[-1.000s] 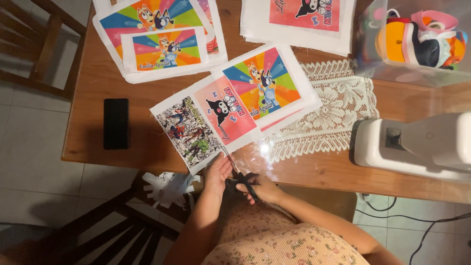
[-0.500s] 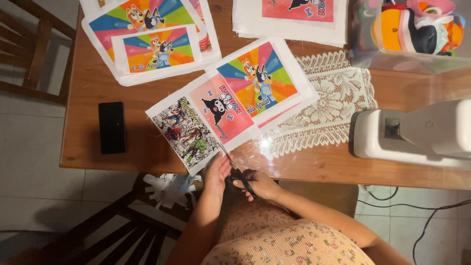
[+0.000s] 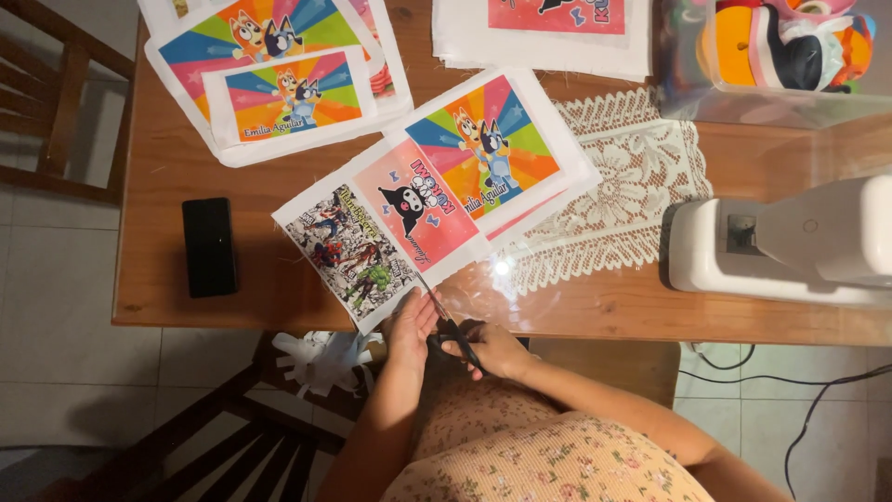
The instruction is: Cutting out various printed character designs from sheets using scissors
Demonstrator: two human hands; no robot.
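A white fabric sheet printed with three cartoon panels lies slanted across the wooden table's near edge. My left hand pinches the sheet's lower edge beside the comic-hero panel. My right hand grips black-handled scissors, whose blades point up into the sheet between the comic panel and the pink panel.
More printed sheets lie at the back left and another stack at the back middle. A black phone rests at the left. A lace runner, a white sewing machine and a clear box of toys stand right. White scraps sit on a dark chair.
The hands and scissors stay at the sheet's lower edge; the blades have moved slightly further into the fabric. The camera view shifted a little.
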